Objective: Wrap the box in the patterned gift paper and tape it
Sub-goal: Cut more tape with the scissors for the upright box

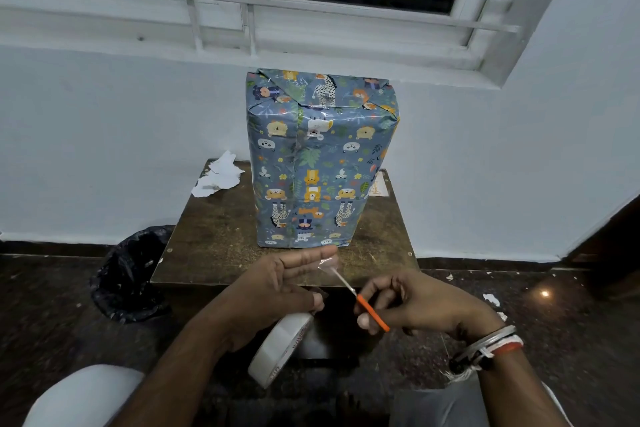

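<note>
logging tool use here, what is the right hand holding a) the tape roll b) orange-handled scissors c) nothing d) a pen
b: the right hand grips the orange-handled scissors, whose blades point up at a clear tape strip on the left hand's fingertip.

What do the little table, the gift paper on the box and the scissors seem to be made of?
Table: looks like wood, dull brown, scuffed and speckled. Gift paper: printed paper, slight sheen, sharp creases at the folds. Scissors: orange handle probably plastic, smooth; pale thin blades likely metal.
</note>
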Demonstrator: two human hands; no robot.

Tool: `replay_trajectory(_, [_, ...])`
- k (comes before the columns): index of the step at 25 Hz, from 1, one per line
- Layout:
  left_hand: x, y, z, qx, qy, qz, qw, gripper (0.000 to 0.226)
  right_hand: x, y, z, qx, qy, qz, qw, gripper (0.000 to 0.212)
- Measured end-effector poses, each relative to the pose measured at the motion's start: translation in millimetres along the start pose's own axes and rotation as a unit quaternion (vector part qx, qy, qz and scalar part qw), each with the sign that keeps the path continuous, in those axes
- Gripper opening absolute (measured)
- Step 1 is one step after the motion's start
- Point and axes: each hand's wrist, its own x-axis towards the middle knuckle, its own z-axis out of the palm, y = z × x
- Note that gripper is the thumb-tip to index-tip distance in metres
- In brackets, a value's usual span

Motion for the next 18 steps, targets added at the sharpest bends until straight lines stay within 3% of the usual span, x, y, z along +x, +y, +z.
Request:
replay_trajectory(2, [0, -1, -1, -0.001, 0.0, 0.002, 1.0, 0.071, 1, 5, -4, -0.009, 0.065, 0.012, 0.998, 0.021])
replay_trajectory(4, [-1, -2, -2, 0.002, -0.004, 0.013, 1.0, 0.074, 6, 13, -9, -0.061, 0.183, 0.045, 0.98, 0.028])
replay_trajectory(6, [0, -3, -2, 0.002, -0.003, 0.026, 1.0, 0.079, 15, 20, -12, -0.153, 0.304, 0.104, 0.935, 0.038])
replay_trajectory(8, [2, -3, -1, 0.003, 0.003, 0.034, 0.999, 0.083, 25, 24, -11, -0.228, 0.367, 0.168, 0.886, 0.036])
replay_trajectory(13, [4, -4, 0, -0.005, 0.021, 0.046, 0.999, 0.088, 45, 13, 1, -0.377, 0.399, 0.195, 0.813, 0.018])
replay_trajectory(18, [4, -6, -2, 0.008, 0.039, 0.056, 0.998, 0.09, 48, 1, 2, -0.408, 0.364, 0.198, 0.814, 0.025])
